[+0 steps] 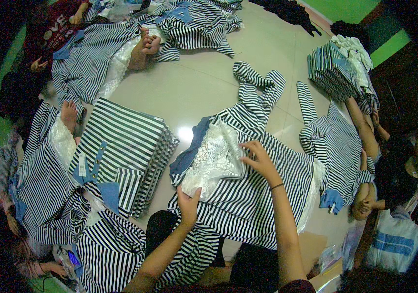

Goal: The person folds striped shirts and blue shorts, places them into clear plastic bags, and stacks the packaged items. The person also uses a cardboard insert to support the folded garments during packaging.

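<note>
white floral lace piece (214, 154): lying on the black-and-white striped fabric garment (245, 205) | left hand (188, 207) at its lower edge, right hand (257, 160) at its right edge, can't tell if either's actually pinching | imo light, floppy, snag-prone; grab the edges, not the holes

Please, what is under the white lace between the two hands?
Black-and-white striped cloth shows beyond the white lace, and blue cloth along its left edge. Whatever lies directly beneath the lace is covered.
</note>
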Demonstrator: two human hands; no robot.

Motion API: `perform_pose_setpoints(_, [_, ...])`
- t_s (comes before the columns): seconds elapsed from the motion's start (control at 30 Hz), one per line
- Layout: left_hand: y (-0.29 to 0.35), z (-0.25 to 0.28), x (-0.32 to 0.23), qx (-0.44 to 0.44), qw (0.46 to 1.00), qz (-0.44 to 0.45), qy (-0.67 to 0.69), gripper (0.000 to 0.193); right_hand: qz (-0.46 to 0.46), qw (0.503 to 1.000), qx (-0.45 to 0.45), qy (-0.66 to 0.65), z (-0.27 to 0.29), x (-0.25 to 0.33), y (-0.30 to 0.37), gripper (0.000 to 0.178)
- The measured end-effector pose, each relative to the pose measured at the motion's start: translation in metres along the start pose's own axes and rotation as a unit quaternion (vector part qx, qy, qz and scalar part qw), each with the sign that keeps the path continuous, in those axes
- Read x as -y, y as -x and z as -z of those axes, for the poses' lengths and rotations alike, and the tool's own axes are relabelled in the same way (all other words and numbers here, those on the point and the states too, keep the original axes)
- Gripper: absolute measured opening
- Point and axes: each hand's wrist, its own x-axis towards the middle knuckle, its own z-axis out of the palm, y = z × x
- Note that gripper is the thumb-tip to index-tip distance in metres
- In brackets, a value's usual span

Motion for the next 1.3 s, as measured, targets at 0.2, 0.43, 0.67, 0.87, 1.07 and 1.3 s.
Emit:
perform_pose_setpoints(0.2, [-0.003, 0.005, -0.02, -0.056, 0.976, -0.005, -0.209, 0.026, -0.026, 0.989, -0.004, 0.143, -0.028, -0.005, -0.022, 0.019])
perform_pose_setpoints(0.43, [-0.012, -0.013, -0.034, 0.049, 0.82, -0.356, -0.446, 0.04, -0.085, 0.987, -0.113, 0.079, -0.05, -0.011, -0.017, 0.029])
perform_pose_setpoints(0.67, [-0.05, -0.035, -0.012, 0.358, 0.602, -0.351, -0.622, 0.051, -0.042, 0.949, -0.026, 0.311, -0.062, -0.026, -0.013, 0.049])
perform_pose_setpoints(0.87, [-0.06, -0.026, -0.02, 0.331, 0.67, -0.357, -0.56, 0.041, 0.015, 0.964, -0.177, 0.196, -0.048, -0.009, -0.008, 0.046])
perform_pose_setpoints(1.07, [-0.09, -0.086, -0.034, 0.303, 0.711, -0.461, -0.436, 0.033, -0.185, 0.906, -0.102, -0.366, -0.115, 0.039, 0.108, 0.022])
perform_pose_setpoints(1.3, [-0.154, -0.13, -0.008, 0.437, 0.539, -0.43, -0.578, 0.058, -0.293, 0.471, -0.114, -0.824, -0.193, 0.051, 0.14, 0.037])
